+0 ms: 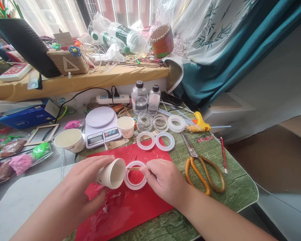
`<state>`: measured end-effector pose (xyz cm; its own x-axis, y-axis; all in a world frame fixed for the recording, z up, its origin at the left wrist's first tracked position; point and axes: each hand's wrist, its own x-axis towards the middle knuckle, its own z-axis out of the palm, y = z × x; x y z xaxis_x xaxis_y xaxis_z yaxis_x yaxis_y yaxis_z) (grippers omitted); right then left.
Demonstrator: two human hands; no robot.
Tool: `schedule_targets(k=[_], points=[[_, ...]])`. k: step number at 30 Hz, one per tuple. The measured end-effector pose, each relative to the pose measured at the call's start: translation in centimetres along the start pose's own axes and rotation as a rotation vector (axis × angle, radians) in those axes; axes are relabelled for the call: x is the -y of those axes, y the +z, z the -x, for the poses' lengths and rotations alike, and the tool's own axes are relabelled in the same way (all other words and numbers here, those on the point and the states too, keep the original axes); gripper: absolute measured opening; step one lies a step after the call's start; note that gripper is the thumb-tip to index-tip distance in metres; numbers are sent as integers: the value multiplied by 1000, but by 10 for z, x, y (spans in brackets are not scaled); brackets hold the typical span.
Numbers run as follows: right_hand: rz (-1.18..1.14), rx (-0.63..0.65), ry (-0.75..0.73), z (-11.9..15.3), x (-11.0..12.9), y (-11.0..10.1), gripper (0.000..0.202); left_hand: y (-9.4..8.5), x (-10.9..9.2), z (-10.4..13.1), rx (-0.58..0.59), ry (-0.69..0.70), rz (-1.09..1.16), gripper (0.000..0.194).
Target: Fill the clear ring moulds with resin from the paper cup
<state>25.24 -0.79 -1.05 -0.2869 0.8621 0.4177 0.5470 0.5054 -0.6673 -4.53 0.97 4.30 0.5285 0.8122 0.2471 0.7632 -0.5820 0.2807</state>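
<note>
My left hand (pixel 84 187) is closed around a paper cup (pixel 117 174), tilted so its mouth faces right, close to a translucent ring mould (pixel 127 179). Between the fingers of my right hand (pixel 165 180) is a thin wooden stick (pixel 134 168), its tip reaching over the ring's left side. The ring lies on a red sheet (pixel 132 214) with shiny clear smears. Just behind it are two more white rings, one ring mould (pixel 145 140) and another ring mould (pixel 165 141). What the cup holds is hard to make out.
Orange-handled scissors (pixel 192 150) lie right of the sheet, near a red pencil (pixel 223 154) and a yellow glue gun (pixel 200 123). Behind stand a kitchen scale (pixel 100 117), a small paper cup (pixel 125 127), a wide paper cup (pixel 69 140) and two clear bottles (pixel 139 100).
</note>
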Motion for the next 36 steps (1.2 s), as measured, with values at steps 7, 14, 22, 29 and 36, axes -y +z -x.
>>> schedule_targets(k=[7,14,22,29,36], points=[[-9,-4,4,1,0,1,43,-2,0,0,-15,25,-6,60],[3,11,14,1,-1,1,44,-1,0,0,-16,-2,28,61],[-15,5,10,1,-1,0,43,2,2,3,-9,-28,37,61],[-36,0,12,1,0,0,43,3,3,5,15,-52,28,64],[-37,10,9,1,0,0,42,3,4,5,16,-49,17,62]])
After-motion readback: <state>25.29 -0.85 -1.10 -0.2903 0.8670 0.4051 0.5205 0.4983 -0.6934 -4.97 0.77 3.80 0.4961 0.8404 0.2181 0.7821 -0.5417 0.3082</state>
